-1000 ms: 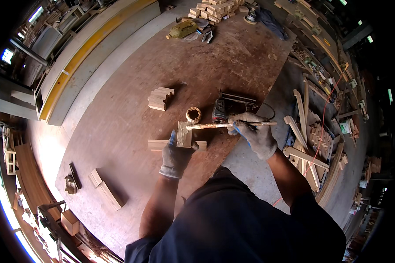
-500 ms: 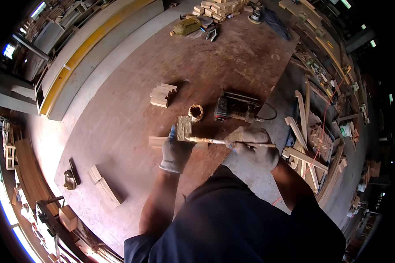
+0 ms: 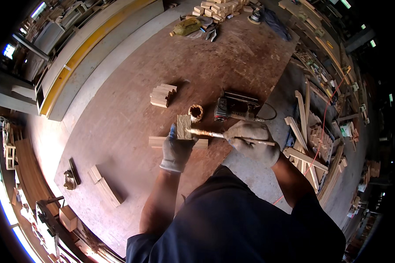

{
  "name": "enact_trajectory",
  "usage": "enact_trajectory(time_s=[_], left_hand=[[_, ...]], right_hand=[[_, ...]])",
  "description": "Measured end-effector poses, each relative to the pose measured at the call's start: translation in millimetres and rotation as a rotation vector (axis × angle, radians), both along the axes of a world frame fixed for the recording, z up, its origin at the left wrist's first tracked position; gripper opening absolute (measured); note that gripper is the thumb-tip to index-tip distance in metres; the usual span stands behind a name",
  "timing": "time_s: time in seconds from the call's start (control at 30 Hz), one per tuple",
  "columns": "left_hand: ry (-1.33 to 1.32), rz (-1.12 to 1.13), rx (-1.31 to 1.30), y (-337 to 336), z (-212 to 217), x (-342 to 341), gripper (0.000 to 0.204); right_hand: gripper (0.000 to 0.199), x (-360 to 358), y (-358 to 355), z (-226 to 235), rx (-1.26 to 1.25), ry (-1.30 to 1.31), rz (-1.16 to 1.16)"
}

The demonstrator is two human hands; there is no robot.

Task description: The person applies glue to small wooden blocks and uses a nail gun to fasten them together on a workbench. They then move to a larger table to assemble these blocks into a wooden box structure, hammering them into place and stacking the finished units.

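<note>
My gloved left hand (image 3: 177, 151) grips a small wooden block (image 3: 184, 126) upright by its lower end. The block's face looks wet and streaked. In my gloved right hand (image 3: 252, 139) is a thin-handled brush (image 3: 208, 133), its tip at the block's right edge. Just beyond the block stands a round pot (image 3: 195, 112) with a crusted brown rim. A flat wooden strip (image 3: 156, 141) lies on the table beneath my left hand, partly hidden by it. Past my right hand rests a nail gun (image 3: 237, 108) with a hose attached.
A small stack of wood pieces (image 3: 163, 95) sits on the brown table (image 3: 131, 109). More wood pieces (image 3: 106, 186) and a dark tool (image 3: 70, 176) lie at the left. Far off are a yellowish bottle (image 3: 185, 27) and piled blocks (image 3: 217, 9). Timber offcuts (image 3: 309, 155) fill the right side.
The brush tip has shifted from the block's lower end up to its right edge, and my right hand has risen slightly. My left hand still holds the block in nearly the same place.
</note>
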State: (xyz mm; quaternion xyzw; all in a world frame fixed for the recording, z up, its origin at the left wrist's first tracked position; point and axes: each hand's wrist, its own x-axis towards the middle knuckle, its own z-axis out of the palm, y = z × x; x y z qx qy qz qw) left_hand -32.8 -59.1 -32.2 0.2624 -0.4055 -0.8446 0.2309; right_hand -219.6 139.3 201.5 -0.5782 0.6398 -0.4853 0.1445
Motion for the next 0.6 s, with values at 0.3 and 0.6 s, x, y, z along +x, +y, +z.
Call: enact_trajectory(time_s=[0.3,0.6], left_hand=[[-0.134,-0.055,-0.255,1.8,22.5,-0.1,0.051],[-0.116,-0.017,-0.182,-2.9,-16.9,4.8,0.053]], right_hand=[[0.013,4.7,-9.6,-2.2,-0.045,-0.037,-0.096],[0.013,9.4,-5.6,4.3,-0.045,0.009,0.088]])
